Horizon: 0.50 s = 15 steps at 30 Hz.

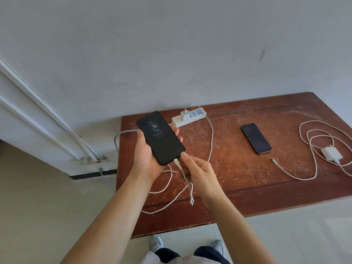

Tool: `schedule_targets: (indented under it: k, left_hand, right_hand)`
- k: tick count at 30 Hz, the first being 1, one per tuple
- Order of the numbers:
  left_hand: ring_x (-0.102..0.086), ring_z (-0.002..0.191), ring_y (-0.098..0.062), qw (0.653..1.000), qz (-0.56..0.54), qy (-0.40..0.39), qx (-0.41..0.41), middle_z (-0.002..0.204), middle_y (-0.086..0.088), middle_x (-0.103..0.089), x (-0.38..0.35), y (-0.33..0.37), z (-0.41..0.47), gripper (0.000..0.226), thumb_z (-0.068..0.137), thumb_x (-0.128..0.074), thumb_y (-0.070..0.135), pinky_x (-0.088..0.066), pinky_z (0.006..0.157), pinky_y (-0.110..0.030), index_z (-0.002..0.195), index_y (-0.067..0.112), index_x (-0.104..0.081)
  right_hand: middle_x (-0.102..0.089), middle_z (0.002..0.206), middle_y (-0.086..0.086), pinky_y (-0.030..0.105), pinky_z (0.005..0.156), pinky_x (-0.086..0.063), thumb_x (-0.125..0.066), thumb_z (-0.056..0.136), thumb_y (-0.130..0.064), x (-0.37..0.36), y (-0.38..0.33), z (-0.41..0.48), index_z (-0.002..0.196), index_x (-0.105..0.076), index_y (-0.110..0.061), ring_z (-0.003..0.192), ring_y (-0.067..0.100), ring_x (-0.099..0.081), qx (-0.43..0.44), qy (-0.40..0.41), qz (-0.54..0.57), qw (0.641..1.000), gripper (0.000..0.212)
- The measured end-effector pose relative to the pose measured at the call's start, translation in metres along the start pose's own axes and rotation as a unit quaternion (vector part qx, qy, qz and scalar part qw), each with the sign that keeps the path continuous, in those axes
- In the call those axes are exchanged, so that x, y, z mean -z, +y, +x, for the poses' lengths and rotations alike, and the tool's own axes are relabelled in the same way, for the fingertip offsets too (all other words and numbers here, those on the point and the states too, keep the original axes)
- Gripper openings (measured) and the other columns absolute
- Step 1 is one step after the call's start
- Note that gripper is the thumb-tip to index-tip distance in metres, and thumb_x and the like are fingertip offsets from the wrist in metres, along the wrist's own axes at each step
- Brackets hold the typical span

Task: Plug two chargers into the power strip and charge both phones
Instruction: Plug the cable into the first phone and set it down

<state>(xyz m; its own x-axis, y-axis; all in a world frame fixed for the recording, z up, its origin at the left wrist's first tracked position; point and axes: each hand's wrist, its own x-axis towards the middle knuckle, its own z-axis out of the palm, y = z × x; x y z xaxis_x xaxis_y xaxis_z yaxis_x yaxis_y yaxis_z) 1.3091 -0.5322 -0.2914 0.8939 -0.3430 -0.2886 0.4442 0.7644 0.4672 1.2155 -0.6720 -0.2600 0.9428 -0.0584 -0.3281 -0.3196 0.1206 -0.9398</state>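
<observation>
Fingers (176, 131) of left hand (146, 159) wrapping around lit phone (160, 138), holding it above scratched brown tabletop (238, 174). Right hand (200, 176) pinching white cable (210, 141) at the phone's lower end. Sitting plugged into power strip (187, 118): 1 charger (184, 115). Lying flat further right: second phone (256, 138), loose charger (331, 153) with coiled cord. Standing behind: scuffed grey wall (171, 44).

Power strip (187, 117): we find it on the table (247, 183) at the back edge, one charger (184, 114) plugged in.
Held phone (160, 137): above the table's left end, in front of the strip.
Second phone (256, 138): flat on the table, right of the strip.
Second charger (331, 153): far right, beside that phone, inside its coiled cable (312, 149).
</observation>
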Motion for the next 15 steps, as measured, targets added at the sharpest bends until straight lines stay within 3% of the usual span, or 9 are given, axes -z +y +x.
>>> schedule_targets:
  k: [3, 7, 13, 15]
  left_hand:
    - [-0.060, 0.128, -0.031, 1.000, 0.015, 0.001, 0.006, 0.133, -0.013, -0.067, -0.0014, -0.0008, -0.0005, 0.070, 0.097, -0.031, 0.068, -0.053, 0.100, -0.051, 0.122, 0.018, -0.073]
    - [-0.059, 0.129, -0.030, 1.000, 0.025, 0.006, 0.009, 0.137, -0.014, -0.065, -0.0020, 0.0000, -0.0002, 0.067, 0.097, -0.034, 0.067, -0.054, 0.099, -0.049, 0.124, 0.019, -0.072]
    - [-0.062, 0.123, -0.029, 0.999, 0.046, 0.017, 0.017, 0.128, -0.013, -0.069, -0.0010, -0.0007, -0.0004, 0.063, 0.097, -0.037, 0.066, -0.047, 0.107, -0.051, 0.120, 0.020, -0.074]
    - [-0.065, 0.119, -0.028, 0.998, 0.053, 0.029, 0.016, 0.127, -0.013, -0.070, -0.0026, -0.0008, 0.0000, 0.064, 0.097, -0.034, 0.066, -0.052, 0.102, -0.050, 0.118, 0.021, -0.075]
  right_hand:
    - [-0.072, 0.071, -0.001, 0.018, 0.062, -0.053, -0.055, 0.100, -0.041, 0.0042, 0.0002, 0.0040, 0.080, -0.080, -0.024, 0.063, 0.005, -0.063, 0.011, 0.060, 0.037, 0.997, 0.036]
    - [-0.074, 0.077, 0.010, 0.019, 0.064, -0.055, -0.059, 0.099, -0.037, 0.0074, 0.0021, 0.0047, 0.083, -0.081, -0.025, 0.063, 0.009, -0.064, 0.016, 0.059, 0.024, 0.998, 0.030]
    - [-0.074, 0.076, 0.002, 0.023, 0.066, -0.057, -0.062, 0.098, -0.031, 0.0092, 0.0081, 0.0056, 0.092, -0.081, -0.028, 0.064, 0.008, -0.064, 0.007, 0.060, 0.032, 0.998, 0.021]
    - [-0.075, 0.079, 0.004, 0.020, 0.064, -0.056, -0.062, 0.098, -0.031, 0.0100, 0.0080, 0.0051, 0.091, -0.082, -0.029, 0.064, 0.007, -0.064, 0.007, 0.057, 0.033, 0.998, 0.021]
